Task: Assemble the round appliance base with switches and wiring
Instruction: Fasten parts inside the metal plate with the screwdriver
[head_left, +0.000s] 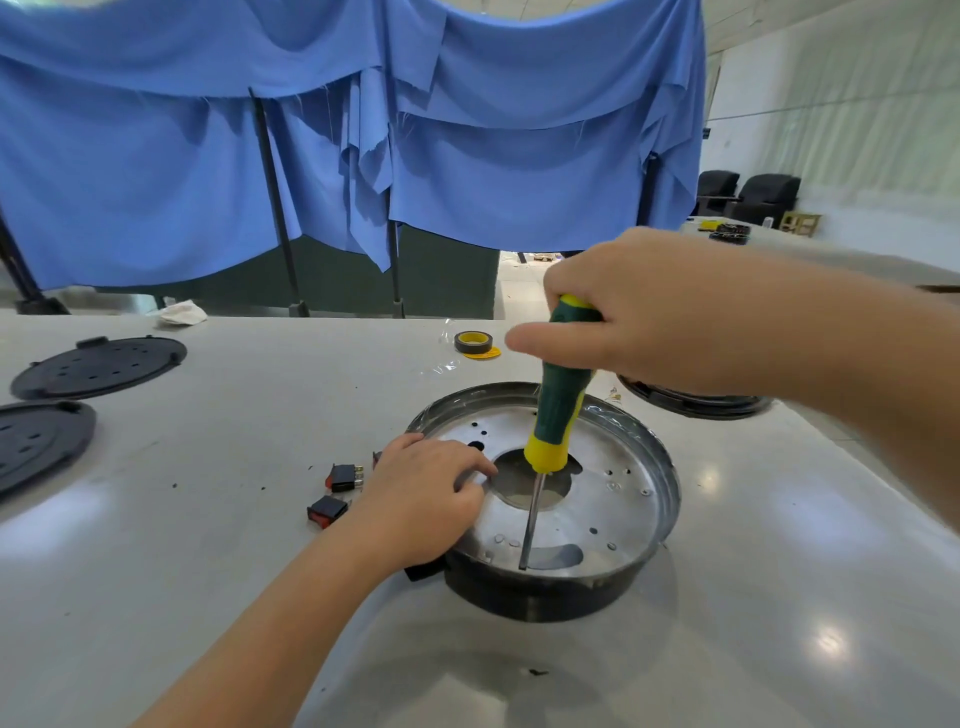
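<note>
Right hand (660, 306) grips the screwdriver (550, 415) upright, tip down on the metal plate of the round base (613, 499) below it. Left hand (421, 493) rests on the base's rim, fingers loosely curled, two switches (337, 491) just left on the worktop (779, 597).

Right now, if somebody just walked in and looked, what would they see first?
Probably the green-and-yellow-handled screwdriver standing almost upright mid-picture, gripped by the right hand, its tip down on the shiny round metal appliance base. The left hand rests on that base's left rim, with two small black-and-red rocker switches lying just beside it. Behind everything hangs a big blue cloth.
</note>
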